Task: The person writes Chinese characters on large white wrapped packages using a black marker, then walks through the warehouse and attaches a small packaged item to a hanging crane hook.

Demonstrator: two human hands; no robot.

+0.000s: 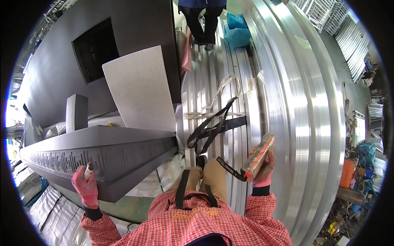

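Note:
My left hand (pixel 85 187), in a pink glove, is closed around a short white stick-like piece with a brownish tip (pixel 89 169). It is beside the lower left part of a dark grey moulding (pixel 135 153) with a raised key pattern; whether it touches the surface I cannot tell. Off to the right, my right hand (pixel 266 174), also in pink, grips an oblong block wrapped in shiny clear film (pixel 259 155). A black strap (pixel 230 169) hangs from the block's lower end, next to a small red part. The block is over long silver metal profiles (pixel 303 135).
A large dark grey panel with a square opening (pixel 95 49) stands at the far left, with a pale board (pixel 141 88) leaning nearby. Black straps (pixel 217 127) and white bands lie across the profiles. Another person (pixel 201 20) stands at the far end, near blue bags (pixel 238 33).

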